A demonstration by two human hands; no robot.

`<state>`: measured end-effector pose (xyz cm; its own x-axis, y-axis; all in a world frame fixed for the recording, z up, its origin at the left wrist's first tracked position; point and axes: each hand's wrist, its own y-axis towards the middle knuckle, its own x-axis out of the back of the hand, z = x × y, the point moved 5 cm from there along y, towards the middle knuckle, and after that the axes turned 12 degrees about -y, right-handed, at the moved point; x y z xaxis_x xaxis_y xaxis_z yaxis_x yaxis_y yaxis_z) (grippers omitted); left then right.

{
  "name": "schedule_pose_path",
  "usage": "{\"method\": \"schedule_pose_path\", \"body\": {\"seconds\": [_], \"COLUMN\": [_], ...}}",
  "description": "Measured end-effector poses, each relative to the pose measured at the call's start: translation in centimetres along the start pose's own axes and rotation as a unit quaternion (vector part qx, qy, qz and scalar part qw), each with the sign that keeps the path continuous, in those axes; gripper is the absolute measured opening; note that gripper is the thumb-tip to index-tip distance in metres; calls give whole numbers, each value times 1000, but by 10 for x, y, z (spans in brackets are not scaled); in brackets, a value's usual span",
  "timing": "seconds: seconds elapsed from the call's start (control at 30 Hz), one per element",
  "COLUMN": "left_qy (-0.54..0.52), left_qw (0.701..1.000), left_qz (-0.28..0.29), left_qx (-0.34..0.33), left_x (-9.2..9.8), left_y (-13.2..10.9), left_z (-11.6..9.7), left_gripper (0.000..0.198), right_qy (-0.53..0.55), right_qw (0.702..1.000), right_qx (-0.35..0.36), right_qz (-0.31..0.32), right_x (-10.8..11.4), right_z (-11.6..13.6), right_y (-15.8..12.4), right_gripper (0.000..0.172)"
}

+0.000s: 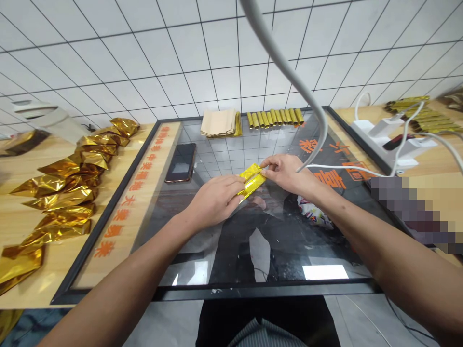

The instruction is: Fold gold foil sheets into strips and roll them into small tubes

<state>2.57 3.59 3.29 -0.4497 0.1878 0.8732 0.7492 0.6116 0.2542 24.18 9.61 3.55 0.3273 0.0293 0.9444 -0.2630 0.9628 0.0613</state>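
Fingers of the left hand [219,197] and right hand [285,169] pinch one gold wrapper [253,180], near orange Chinese letters [334,178] and one phone [181,161].

We see one glossy gold foil strip [253,183] (creased lengthwise), flattened and slanting, gripped between our left hand [220,198] and right hand [286,170] over the worktop's glass [213,156].
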Motion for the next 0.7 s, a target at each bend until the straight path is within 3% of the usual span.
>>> {"method": "schedule_pose_path", "body": {"seconds": [0.33,0.7], "left_qy": [-14,-30], "left_qw": [999,999], "left_qz": [2,-7], "left_qx": [33,24], "left_x": [-2,1], "left_y": [-1,-1], "left_z": [4,3], "left_gripper": [30,29], "right_qy": [22,-20], "right_qw": [998,997], "right_qx": [-49,-60], "right_qz": [40,37], "right_x": [1,1], "right_z": [-11,-1], "right_y": [6,-1], "right_gripper": [17,14]}}
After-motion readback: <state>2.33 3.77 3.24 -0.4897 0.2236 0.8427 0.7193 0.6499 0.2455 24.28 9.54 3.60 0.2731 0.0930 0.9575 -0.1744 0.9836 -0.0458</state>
